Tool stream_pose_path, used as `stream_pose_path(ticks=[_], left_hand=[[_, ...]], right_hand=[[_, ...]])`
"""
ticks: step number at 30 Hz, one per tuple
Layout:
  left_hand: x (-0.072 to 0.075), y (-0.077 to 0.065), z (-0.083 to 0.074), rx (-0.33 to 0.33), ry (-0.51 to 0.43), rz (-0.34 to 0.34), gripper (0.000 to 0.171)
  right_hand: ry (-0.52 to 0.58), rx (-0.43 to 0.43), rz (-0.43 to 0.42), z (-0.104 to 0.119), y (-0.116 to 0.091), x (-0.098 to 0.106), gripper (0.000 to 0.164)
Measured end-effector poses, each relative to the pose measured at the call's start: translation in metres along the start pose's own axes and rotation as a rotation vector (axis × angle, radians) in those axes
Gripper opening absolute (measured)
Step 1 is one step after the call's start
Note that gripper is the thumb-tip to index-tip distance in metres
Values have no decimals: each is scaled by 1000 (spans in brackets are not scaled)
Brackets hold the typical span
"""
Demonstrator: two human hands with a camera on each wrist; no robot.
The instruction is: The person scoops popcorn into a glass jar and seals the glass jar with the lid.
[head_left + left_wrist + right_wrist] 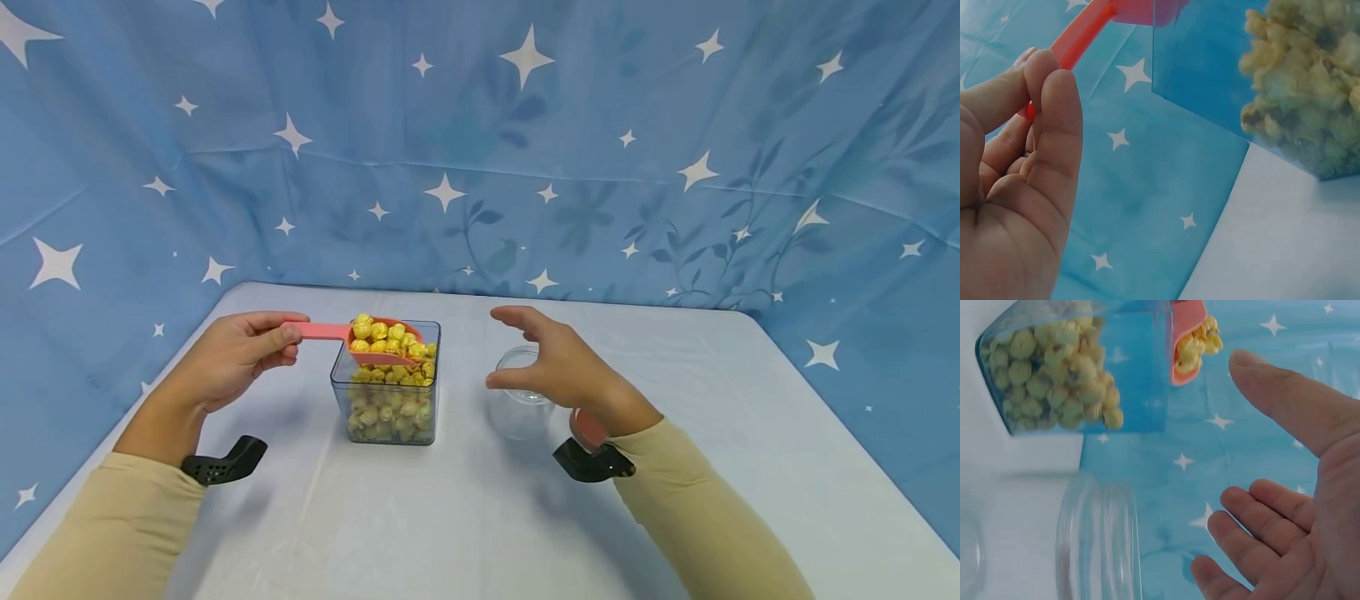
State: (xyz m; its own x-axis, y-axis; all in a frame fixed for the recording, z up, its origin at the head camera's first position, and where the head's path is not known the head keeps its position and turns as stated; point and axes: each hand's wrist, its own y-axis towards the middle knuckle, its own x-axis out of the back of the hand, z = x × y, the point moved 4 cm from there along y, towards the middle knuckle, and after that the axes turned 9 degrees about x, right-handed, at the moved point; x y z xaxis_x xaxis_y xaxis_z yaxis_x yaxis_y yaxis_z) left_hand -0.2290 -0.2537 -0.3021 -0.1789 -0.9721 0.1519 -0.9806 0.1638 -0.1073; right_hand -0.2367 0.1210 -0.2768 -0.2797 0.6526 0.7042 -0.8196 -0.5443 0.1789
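In the head view my left hand (243,354) pinches the handle of a coral-red scoop (322,331) between thumb and fingers. Yellow popcorn (378,336) heaps the scoop, which hangs over the top of a clear bluish square container (341,390). More popcorn (1054,375) fills much of that container, as the right wrist view shows. To the right stands a clear round jar (517,421), its mouth facing up. My right hand (558,358) hovers over the jar with thumb and fingers spread apart, holding nothing. It partly hides the jar's rim.
A white cloth covers the table (420,517). Behind it hangs a blue curtain (465,108) with white stars and leaf shapes. Each wrist carries a black camera mount (225,462). Container and jar stand a short gap apart.
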Motion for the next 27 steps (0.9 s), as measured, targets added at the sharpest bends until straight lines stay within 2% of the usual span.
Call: stream_pose_path(ticks=[4,9,17,23,27], left_hand=[[-5,1,-4,-30,-47,16,13],[-12,2,-10,-32,-57,11,12],[-26,9,-17,-37,-17,37,45],[-37,15,-21,-34,50,31,48],[-44,18,-23,-30,56,42,48]], right_hand=[[12,-22,-46,-13,-13,9,82],[9,-38,-99,-33,-31,15,81],[52,-46,-138,-57,-46,14,82],[105,-64,-156,-67,-50,4,83],[136,-79,-154,-73,-52,-4,88]])
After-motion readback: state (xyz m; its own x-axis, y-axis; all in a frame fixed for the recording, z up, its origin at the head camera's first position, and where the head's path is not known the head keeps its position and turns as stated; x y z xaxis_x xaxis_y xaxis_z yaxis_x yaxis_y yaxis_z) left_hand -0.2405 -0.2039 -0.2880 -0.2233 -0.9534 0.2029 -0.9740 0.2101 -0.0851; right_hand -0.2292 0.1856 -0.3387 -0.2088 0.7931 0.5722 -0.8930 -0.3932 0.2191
